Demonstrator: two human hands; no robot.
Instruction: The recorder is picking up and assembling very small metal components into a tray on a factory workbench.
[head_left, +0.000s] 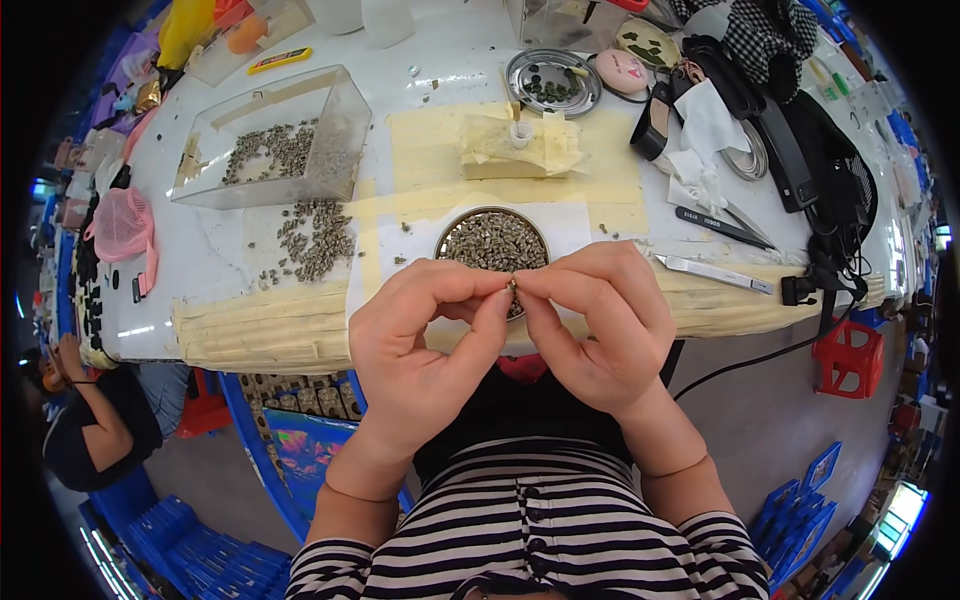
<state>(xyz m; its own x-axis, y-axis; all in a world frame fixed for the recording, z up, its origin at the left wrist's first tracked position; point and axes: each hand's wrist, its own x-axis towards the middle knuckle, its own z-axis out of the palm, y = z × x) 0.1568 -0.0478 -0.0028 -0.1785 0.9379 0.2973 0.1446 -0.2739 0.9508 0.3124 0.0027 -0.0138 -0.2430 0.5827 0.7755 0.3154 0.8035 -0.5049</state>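
My left hand and my right hand meet fingertip to fingertip at the table's near edge. Pinched between their thumbs and forefingers is a tiny metal part, too small to name more closely. Right behind the fingers stands a round tin full of small metal pieces that look like the same sort. My hands cover the tin's near side. Farther back, a taped block carries a small white cup.
Left, a clear plastic box holds metal pieces, with a loose pile before it. A pink mesh strainer lies far left. Tweezers, a craft knife and a metal dish lie right and behind. Another person sits left.
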